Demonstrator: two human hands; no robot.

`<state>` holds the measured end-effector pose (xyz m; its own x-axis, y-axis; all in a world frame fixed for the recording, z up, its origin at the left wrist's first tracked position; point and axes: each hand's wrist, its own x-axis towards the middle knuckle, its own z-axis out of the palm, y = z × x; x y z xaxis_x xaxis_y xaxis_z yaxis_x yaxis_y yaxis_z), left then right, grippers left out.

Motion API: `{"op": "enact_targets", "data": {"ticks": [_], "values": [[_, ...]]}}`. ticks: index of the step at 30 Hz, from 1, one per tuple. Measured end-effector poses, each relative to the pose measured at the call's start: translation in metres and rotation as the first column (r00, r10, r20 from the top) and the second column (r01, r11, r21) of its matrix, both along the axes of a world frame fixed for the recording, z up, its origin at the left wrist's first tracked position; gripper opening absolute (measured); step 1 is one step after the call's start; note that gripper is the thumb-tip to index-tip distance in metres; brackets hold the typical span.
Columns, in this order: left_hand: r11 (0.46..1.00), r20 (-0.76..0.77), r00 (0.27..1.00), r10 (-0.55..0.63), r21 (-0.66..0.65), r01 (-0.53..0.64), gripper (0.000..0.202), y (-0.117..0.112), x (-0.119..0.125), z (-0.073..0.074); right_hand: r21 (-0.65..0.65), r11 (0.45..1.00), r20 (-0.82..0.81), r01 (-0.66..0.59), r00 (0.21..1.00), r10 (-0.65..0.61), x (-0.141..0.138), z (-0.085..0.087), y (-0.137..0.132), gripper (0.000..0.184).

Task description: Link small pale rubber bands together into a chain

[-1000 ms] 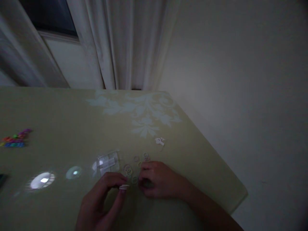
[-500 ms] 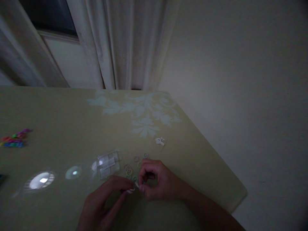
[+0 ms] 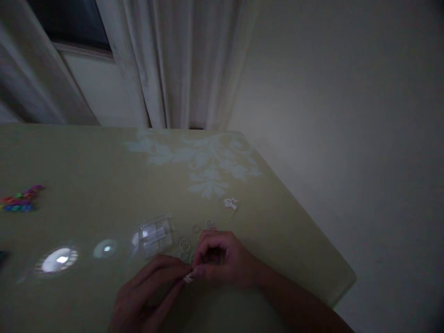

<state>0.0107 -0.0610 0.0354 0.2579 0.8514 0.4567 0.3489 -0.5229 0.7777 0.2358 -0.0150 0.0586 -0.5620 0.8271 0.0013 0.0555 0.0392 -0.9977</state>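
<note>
My left hand [image 3: 149, 291] is closed in a pinch, thumb and fingertips on a small white piece [image 3: 188, 278] with ridges or prongs. My right hand [image 3: 222, 261] is closed too, its thumb and index fingertip meeting at the upper right end of that piece. Whatever lies between the right fingertips is too small and dim to make out. Just beyond the fingers lie several thin pale rings like small rubber bands [image 3: 184, 245], partly hidden by the hands. One more ring [image 3: 209, 224] rests above my right knuckles.
A clear plastic compartment box [image 3: 155, 235] stands left of the rings. Small white parts [image 3: 230, 203] lie further back. Several bright coloured pieces [image 3: 21, 200] are at the far left, and a dark object [image 3: 3, 256] at the left edge. The table [image 3: 305, 259] ends at the right near the wall.
My right hand has shifted slightly left, bringing its fingertips onto the white piece in my left hand. The pale loop earlier seen at the right fingertips is now hidden.
</note>
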Motion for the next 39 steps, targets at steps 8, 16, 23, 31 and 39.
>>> {"op": "enact_targets", "data": {"ticks": [8,16,23,31,39], "values": [[0.977,0.045,0.987,0.151,-0.158,-0.142,0.01,-0.007,0.003,-0.004,0.38,0.91,0.29,0.167,0.913,-0.288,0.005,-0.019,0.016,0.015],[0.992,-0.025,0.999,0.045,-0.114,-0.048,0.013,-0.001,0.003,-0.006,0.646,0.726,0.593,-0.237,0.754,-0.282,-0.015,-0.042,0.013,0.024],[0.998,-0.023,0.999,-0.046,-0.038,0.045,0.02,0.007,0.003,-0.004,0.577,0.79,0.598,-0.206,0.766,-0.237,-0.008,-0.034,0.016,0.011],[0.959,0.013,0.988,0.155,-0.241,-0.148,0.012,0.003,0.007,-0.002,0.402,0.913,0.414,0.074,0.874,-0.253,0.0,-0.027,0.02,0.026],[0.937,0.055,0.971,0.235,-0.28,-0.21,0.015,-0.001,0.012,0.0,0.332,0.925,0.395,0.185,0.864,-0.314,0.001,-0.029,0.02,0.035]]}}
